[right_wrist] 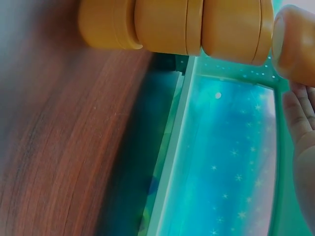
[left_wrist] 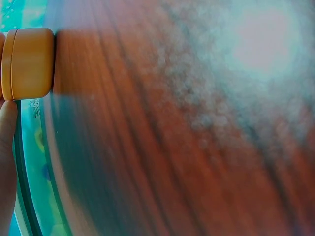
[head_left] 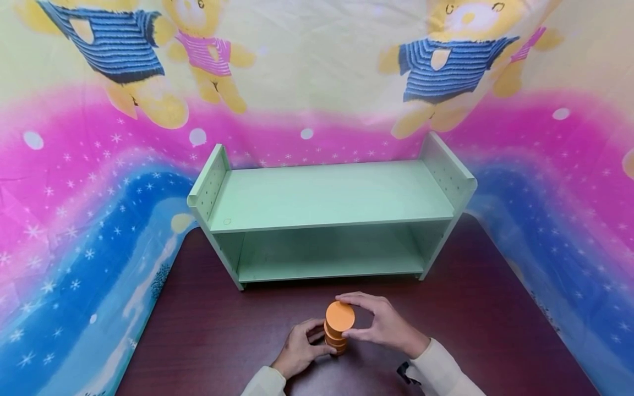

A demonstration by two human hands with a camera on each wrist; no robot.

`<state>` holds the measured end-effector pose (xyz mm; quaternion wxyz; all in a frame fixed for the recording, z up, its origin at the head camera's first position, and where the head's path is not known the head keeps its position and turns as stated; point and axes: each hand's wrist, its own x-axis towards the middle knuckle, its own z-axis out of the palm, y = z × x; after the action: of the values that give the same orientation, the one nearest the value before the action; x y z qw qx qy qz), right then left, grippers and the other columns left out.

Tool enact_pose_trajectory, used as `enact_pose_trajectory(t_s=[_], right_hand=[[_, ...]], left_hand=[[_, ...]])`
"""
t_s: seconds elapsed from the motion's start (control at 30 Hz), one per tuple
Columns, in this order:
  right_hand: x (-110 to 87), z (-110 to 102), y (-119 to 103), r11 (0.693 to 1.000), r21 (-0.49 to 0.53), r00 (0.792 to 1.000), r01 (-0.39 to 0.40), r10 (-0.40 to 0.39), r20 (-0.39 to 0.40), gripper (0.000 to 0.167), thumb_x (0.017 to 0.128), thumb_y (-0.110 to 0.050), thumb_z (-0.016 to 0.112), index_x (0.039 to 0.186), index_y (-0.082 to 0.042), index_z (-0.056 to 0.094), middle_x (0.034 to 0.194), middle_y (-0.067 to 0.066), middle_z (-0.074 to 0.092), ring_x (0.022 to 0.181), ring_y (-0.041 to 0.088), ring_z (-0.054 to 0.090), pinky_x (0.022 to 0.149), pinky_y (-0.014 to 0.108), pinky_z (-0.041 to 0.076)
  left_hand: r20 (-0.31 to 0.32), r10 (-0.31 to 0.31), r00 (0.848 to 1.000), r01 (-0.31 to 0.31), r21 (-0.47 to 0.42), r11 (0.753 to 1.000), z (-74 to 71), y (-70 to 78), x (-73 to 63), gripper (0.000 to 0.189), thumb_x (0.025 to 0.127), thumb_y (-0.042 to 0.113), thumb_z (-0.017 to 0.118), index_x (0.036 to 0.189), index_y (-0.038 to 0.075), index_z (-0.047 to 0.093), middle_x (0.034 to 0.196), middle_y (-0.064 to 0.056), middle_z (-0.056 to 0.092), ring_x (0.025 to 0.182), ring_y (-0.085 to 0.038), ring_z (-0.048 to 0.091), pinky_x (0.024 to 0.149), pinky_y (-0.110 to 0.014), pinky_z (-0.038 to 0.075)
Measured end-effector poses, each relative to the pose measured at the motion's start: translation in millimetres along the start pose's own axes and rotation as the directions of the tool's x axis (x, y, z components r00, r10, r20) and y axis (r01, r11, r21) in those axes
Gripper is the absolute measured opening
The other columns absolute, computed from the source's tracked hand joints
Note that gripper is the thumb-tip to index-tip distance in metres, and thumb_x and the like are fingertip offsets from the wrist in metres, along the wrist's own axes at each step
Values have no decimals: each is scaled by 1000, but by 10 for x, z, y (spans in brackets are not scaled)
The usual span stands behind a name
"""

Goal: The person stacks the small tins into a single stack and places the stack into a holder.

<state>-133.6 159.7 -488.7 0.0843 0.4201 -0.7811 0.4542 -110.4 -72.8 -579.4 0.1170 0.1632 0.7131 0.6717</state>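
A stack of small orange round lidded jars stands on the dark wooden table in front of the shelf. My right hand pinches the top jar by its sides, fingers at the far edge and thumb at the near one. Lower down, my left hand curls round the stack from the left, its thumb across the front. In the right wrist view, three jars line up end to end beside my thumb. The left wrist view has one jar resting on the table, with a finger against it.
Behind the hands stands a pale green two-level shelf with raised side panels. The brown table reaches out on both sides. A curtain printed with bears hangs round the back and sides.
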Motion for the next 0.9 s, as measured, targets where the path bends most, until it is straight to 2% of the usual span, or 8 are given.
enact_pose_trajectory(t_s=[0.2, 0.4, 0.5, 0.9], right_hand=[[0, 18, -9, 1000, 5, 1000, -8, 8, 5, 61, 75, -9, 89, 130, -3, 62, 125, 11, 66, 111, 22, 65, 92, 36, 58], [-7, 26, 25, 1000, 0, 1000, 12, -12, 5, 62, 73, -7, 90, 129, 0, 63, 124, 12, 67, 111, 22, 65, 95, 31, 56], [-9, 27, 24, 1000, 1, 1000, 8, -8, 7, 63, 73, -7, 90, 130, -3, 63, 124, 11, 67, 111, 22, 65, 94, 31, 56], [-7, 43, 23, 1000, 8, 1000, 4, -4, 12, 62, 74, -8, 90, 129, -2, 63, 124, 12, 67, 111, 22, 65, 94, 32, 56]], left_hand=[[4, 0, 1000, 0, 5, 1000, -6, 1, 7, 56, 74, 0, 86, 126, 1, 64, 125, -14, 63, 115, -21, 64, 95, -28, 54], [7, -13, 1000, 13, -3, 1000, -6, -13, 12, 56, 75, 2, 86, 126, 2, 64, 126, -13, 63, 115, -21, 64, 95, -28, 54], [6, -12, 1000, 12, -5, 1000, 1, -11, 11, 56, 75, 0, 86, 126, 1, 63, 126, -14, 63, 115, -22, 64, 96, -28, 54], [0, 24, 1000, -24, 5, 1000, 6, -13, 2, 54, 74, -1, 86, 124, -2, 64, 123, -16, 63, 115, -24, 64, 96, -27, 54]])
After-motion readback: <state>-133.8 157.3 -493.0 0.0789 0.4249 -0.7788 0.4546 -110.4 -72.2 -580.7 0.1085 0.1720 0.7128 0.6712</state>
